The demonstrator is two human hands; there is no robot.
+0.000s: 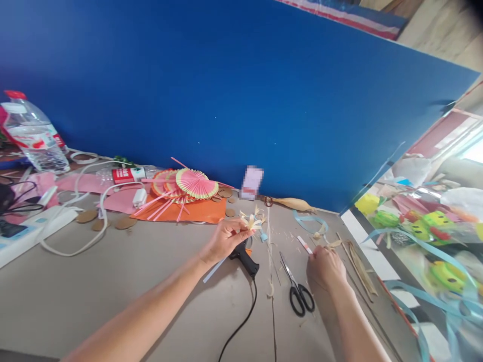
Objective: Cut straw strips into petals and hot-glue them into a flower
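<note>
My left hand (228, 239) pinches a pale cream flower (253, 221) with thin pointed petals, held just above the table. Under that hand lies a black glue gun (246, 260), its cord running towards me; a translucent stick (214, 270) shows behind it. My right hand (327, 266) is down at the table with curled fingers, close to dried husk strips (334, 245) and a narrow white-and-red strip (304, 245). Whatever it grips is hidden. Between my hands, black-handled scissors (298, 290) lie partly spread.
Pink paper fans (196, 183) rest on an orange sheet (215, 213). Left are bottles (37, 143), a power strip (41, 229), a white cable (75, 251) and brown discs (124, 222). A blue panel (226, 90) stands behind; blue ribbon (449, 296) and wrapped green-yellow items (449, 276) are right.
</note>
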